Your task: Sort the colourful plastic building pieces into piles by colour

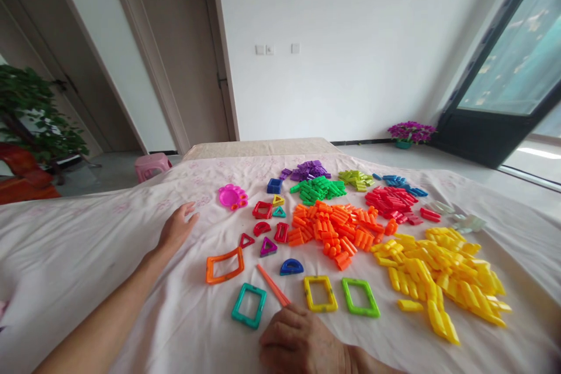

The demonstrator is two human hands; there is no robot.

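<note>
1. Right hand: curled, grasping near end of coral stick; rest juts forward beyond the fingers, between teal frame and yellow frame.
2. Left hand: released, fingers parted, near pink scalloped dish.

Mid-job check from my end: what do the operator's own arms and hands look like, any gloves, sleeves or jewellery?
The left hand and right hand are both ungloved, with no ring visible. The left forearm is long and slim, with no sleeve, watch, cable or marking in view. Little shows beyond the right wrist, also uncovered.
</note>
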